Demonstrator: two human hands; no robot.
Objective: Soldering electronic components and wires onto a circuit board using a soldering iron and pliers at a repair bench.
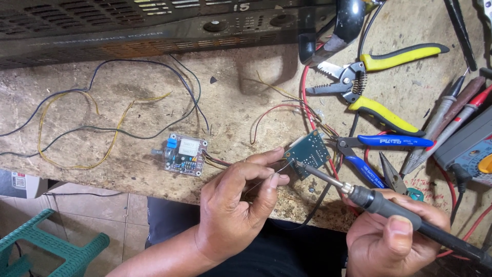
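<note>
Soldering in progress, by the look of it: right hand point(397, 241) gripped around soldering iron point(389, 208), tip touching small green circuit board point(307, 152) on tabletop point(230, 102). Left hand point(233, 205) pinches thin solder wire point(283, 167), its end at the same joint. Second board point(186, 154) lies apart to the left, yellow wire strippers point(369, 84) behind. Next likely needs steady tip contact and feeding wire.

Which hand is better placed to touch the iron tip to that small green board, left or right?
Right. The right hand grips the soldering iron, whose tip already sits at the edge of the green board. The left hand is pinching a thin solder wire toward that same spot.
</note>
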